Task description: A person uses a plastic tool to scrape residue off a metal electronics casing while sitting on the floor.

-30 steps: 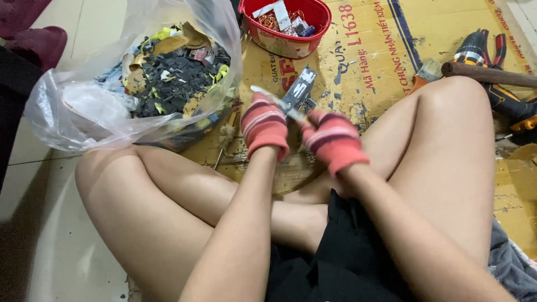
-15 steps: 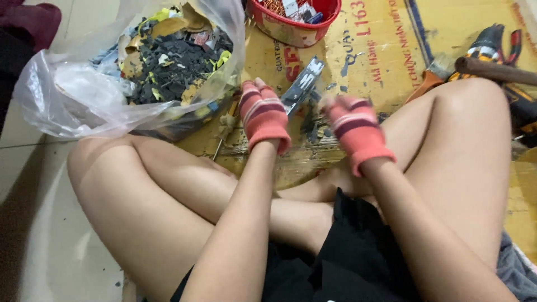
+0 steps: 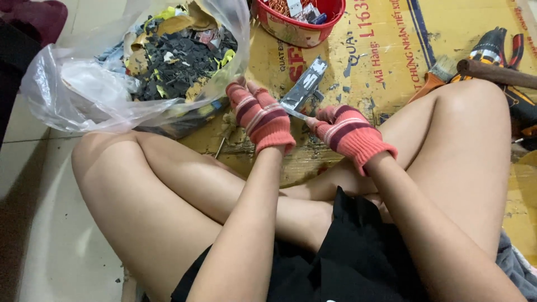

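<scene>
I sit cross-legged on the floor with red striped knit gloves on both hands. A flat grey metal part [image 3: 306, 84], long and narrow, slants up from between my hands over the yellow cardboard sheet [image 3: 386, 61]. My left hand [image 3: 260, 116] grips the part's lower left edge. My right hand [image 3: 348, 133] pinches its thin lower end from the right. How the fingers sit under the part is hidden by the gloves.
A clear plastic bag [image 3: 84, 95] full of dark scrap and yellow bits lies at the left by my knee. A red basin [image 3: 296, 25] with small parts stands at the top. Pliers [image 3: 495, 47], a brush [image 3: 439, 72] and a wooden handle [image 3: 498, 72] lie at the right.
My right hand, apart from the metal part half a second ago, has come back to its lower end. The view has shifted down a little.
</scene>
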